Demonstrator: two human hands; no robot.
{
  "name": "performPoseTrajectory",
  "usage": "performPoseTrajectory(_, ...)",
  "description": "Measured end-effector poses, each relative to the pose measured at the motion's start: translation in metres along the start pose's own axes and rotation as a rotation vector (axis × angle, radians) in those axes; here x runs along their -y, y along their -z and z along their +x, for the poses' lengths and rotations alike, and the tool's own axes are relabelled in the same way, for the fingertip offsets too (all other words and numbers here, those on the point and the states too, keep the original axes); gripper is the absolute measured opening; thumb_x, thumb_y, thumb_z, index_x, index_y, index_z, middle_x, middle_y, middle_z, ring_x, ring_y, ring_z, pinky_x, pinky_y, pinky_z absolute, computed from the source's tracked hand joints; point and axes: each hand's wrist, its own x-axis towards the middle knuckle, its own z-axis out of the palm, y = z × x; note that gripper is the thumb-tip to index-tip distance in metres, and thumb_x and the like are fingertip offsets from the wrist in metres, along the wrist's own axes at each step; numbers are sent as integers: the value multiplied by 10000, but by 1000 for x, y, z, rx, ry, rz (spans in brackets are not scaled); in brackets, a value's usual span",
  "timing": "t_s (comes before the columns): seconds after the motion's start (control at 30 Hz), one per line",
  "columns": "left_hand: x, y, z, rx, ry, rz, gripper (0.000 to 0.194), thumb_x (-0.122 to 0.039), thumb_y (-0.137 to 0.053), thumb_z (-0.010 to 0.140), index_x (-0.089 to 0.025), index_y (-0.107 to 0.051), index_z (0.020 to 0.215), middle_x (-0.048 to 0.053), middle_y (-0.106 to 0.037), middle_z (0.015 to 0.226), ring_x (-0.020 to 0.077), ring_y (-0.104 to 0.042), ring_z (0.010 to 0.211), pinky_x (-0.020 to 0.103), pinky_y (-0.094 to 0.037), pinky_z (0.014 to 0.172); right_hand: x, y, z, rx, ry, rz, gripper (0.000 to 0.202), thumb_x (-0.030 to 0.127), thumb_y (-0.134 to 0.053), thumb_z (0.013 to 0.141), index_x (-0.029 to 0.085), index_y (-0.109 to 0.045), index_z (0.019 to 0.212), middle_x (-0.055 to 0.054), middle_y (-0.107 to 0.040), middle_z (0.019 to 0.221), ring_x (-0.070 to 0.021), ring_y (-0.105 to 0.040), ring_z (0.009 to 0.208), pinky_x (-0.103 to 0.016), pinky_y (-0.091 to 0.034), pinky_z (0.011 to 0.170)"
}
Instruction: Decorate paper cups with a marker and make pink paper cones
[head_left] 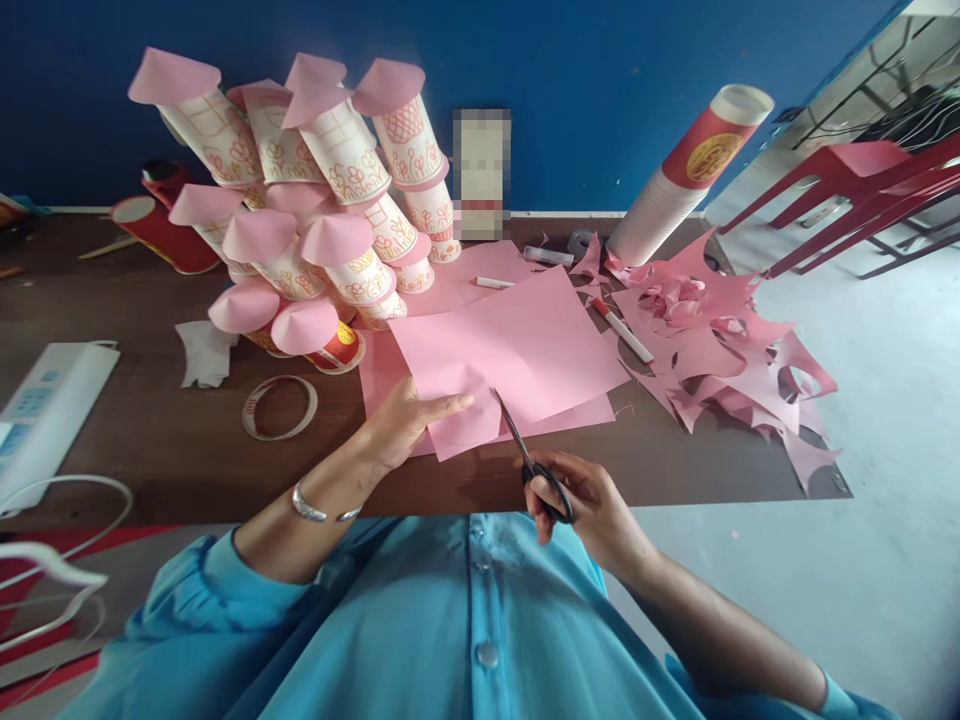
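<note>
A sheet of pink paper (525, 350) is held above the table by my left hand (409, 420), which pinches its near left part with the thumb on top. My right hand (574, 490) is closed around the handles of black-handled scissors (517, 437). The scissor blades meet the sheet's near edge, just right of my left thumb. A curved line shows faintly on the paper near that thumb. More pink paper (589, 412) lies underneath on the table.
Paper-cup towers with pink cones (259, 235) stand at the back left. Pink scraps (712, 350), a red-and-white marker (622, 330) and a tall cup stack (675, 190) are on the right. A paper ring (250, 420) and power strip (56, 415) lie left.
</note>
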Motion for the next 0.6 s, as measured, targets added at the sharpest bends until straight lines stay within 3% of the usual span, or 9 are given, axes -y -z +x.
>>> performPoseTrajectory(0.17, -4, 1, 1, 14, 38, -26, 504, -375, -957, 707, -156, -812, 1137, 136, -816, 1208, 355, -752, 1182, 466, -605, 1043, 12, 7, 7, 57, -19, 12, 507, 637, -829, 834, 153, -710, 932, 20, -643, 649, -111, -606, 456, -251, -514, 460)
performPoseTrajectory(0.3, -6, 1, 2, -29, 41, -33, 531, -361, -981, 669, -161, -815, 1132, 127, -819, 1204, 352, -740, 1208, 450, -590, 1067, 15, 11, 11, 83, -30, 16, 514, 628, -835, 835, 148, -708, 970, 29, -648, 654, -98, -608, 454, -231, -514, 463)
performPoseTrajectory(0.6, -3, 5, 6, -1, 48, -38, 502, -368, -970, 693, -173, -815, 1128, 104, -825, 1175, 329, -751, 1171, 460, -576, 1075, 18, 14, 14, 84, -66, 14, 535, 654, -843, 810, 155, -707, 948, 37, -642, 657, -87, -608, 457, -208, -501, 448)
